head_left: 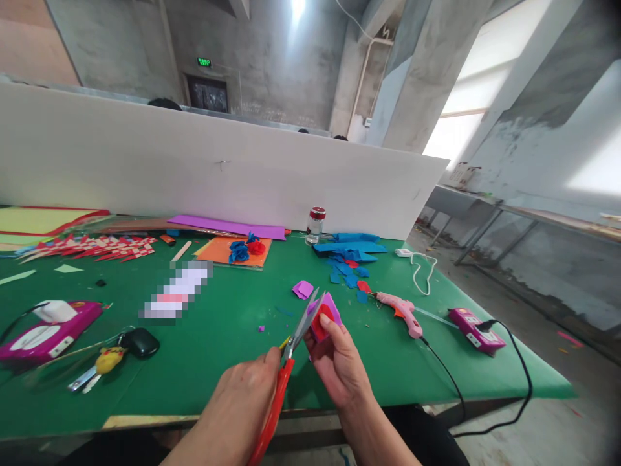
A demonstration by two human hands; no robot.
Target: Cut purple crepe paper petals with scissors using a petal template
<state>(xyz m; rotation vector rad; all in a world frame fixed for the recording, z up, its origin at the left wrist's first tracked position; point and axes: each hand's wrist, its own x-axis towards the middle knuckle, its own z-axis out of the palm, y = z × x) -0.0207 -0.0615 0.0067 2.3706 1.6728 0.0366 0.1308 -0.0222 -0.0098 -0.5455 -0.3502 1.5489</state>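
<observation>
My left hand (250, 385) is wrapped round the red handles of a pair of scissors (279, 404). Their blades are parted and point up and away, with the tips beside the paper in my other hand. Between the thumb and fingers of my right hand (342, 362) is a small stack of purple paper (333, 307) with a red piece (320, 321) on top. Whether a blade touches the paper I cannot tell. Just beyond lies a loose pile of cut purple paper (303, 290), and a tiny purple scrap (261, 329) rests on the green table (208, 362).
Right of my hands are a pink glue gun (400, 310), a corded purple power strip (478, 331) and blue paper pieces (350, 268). A lidded glass jar (315, 226) stands by the white board (272, 168). Blue paper flowers (239, 251), keys and another power strip (48, 333) lie left.
</observation>
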